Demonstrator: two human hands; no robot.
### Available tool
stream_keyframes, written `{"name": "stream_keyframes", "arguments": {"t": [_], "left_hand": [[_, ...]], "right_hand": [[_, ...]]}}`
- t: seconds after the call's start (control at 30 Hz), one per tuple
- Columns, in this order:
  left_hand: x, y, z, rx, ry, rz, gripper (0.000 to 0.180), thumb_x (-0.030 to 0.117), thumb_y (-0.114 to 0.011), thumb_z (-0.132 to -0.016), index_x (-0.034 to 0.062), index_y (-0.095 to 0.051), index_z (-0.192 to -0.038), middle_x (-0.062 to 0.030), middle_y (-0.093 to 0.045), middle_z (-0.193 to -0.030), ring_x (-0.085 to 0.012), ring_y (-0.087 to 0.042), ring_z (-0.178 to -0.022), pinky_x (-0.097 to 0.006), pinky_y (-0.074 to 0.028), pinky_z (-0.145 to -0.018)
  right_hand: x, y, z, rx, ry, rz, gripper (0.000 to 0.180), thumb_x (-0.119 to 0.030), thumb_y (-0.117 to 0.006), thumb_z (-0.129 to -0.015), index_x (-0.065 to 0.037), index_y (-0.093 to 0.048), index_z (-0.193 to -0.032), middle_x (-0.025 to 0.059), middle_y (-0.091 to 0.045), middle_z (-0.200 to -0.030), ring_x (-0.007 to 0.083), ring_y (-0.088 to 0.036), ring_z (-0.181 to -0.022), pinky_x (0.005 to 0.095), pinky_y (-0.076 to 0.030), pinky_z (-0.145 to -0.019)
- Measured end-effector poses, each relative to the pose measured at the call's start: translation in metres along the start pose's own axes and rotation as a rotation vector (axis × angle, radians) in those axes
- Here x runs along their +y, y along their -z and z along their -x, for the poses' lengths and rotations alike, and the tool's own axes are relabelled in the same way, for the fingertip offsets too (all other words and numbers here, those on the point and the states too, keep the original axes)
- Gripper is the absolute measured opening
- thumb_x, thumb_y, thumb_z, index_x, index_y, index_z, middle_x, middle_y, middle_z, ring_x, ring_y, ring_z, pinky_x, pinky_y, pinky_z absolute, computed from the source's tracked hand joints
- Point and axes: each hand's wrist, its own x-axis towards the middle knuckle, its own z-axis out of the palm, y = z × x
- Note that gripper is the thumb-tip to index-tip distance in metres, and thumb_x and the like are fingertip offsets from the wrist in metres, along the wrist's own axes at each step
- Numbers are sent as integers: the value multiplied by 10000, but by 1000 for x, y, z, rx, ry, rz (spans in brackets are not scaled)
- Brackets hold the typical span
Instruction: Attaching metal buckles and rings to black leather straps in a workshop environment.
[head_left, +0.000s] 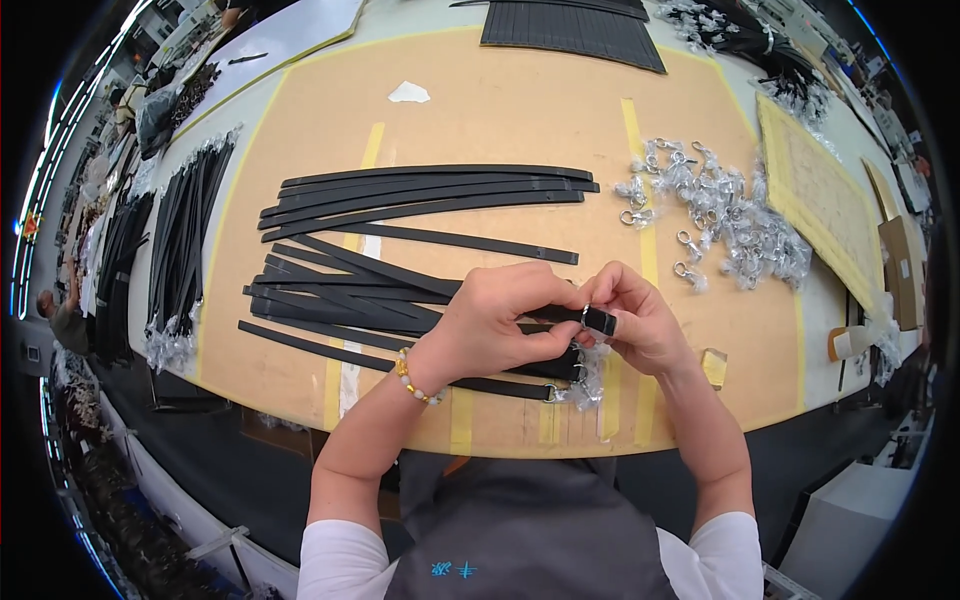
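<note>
Above the front part of the table, my left hand (pixel 497 318) and my right hand (pixel 645 325) meet at the end of a flat black strap (pixel 599 321). Fingers of both hands pinch it. A small bit of metal shows at the strap's end, partly covered by my fingers. Under and left of my hands lies a loose pile of black straps (pixel 330 292). The nearest strap (pixel 500 387) ends in a metal snap hook (pixel 555 393) beside clear plastic wrap (pixel 588 385). Farther back, several more black straps (pixel 430 185) lie side by side.
Plastic-wrapped metal snap hooks (pixel 735 215) are heaped at the right, near a yellow-edged board (pixel 820 200). Bundles of finished-looking straps (pixel 188 230) hang over the left edge. A ribbed black stack (pixel 570 38) lies at the far side. A small clear block (pixel 714 367) sits by my right forearm.
</note>
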Motion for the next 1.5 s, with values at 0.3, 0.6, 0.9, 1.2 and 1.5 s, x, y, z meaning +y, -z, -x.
{"name": "stream_keyframes", "arguments": {"t": [0.3,0.6,0.9,1.2,1.5], "left_hand": [[-4,-5,5,-136,-88,-421,256,40,-767,-752,77,-730,-1003,-26,-628,-722,-105,-621,-606,-244,-481,-508],[-7,-2,0,-161,194,-95,235,57,-766,-741,14,-649,-940,-82,-681,-810,-157,-684,-731,-261,-557,-640],[-9,1,2,-200,217,-81,251,75,-739,-763,-4,-606,-961,-134,-695,-859,-256,-697,-753,-330,-557,-648],[-9,-1,2,-182,209,-109,225,29,-747,-735,0,-637,-930,-80,-676,-814,-146,-670,-729,-264,-558,-609],[-10,-2,3,-184,162,-142,220,22,-741,-733,8,-629,-923,-85,-683,-824,-178,-685,-730,-276,-567,-596]], "right_hand": [[1,-18,8,263,-65,662,155,-118,-725,-901,-11,-645,-980,-12,-646,-813,39,-579,-718,216,-474,-651],[-11,-18,4,277,-196,560,179,-190,-700,-954,-28,-635,-914,-26,-620,-768,27,-543,-671,197,-439,-598],[-10,-16,4,245,-217,541,229,-280,-708,-959,-70,-625,-925,-27,-637,-770,22,-580,-658,169,-455,-585],[-8,-16,4,248,-222,533,228,-250,-708,-968,-42,-623,-933,-31,-615,-776,19,-535,-675,196,-453,-611],[-5,-19,4,247,-199,542,229,-245,-693,-981,-34,-613,-940,-43,-590,-771,11,-510,-667,193,-432,-603]]}}
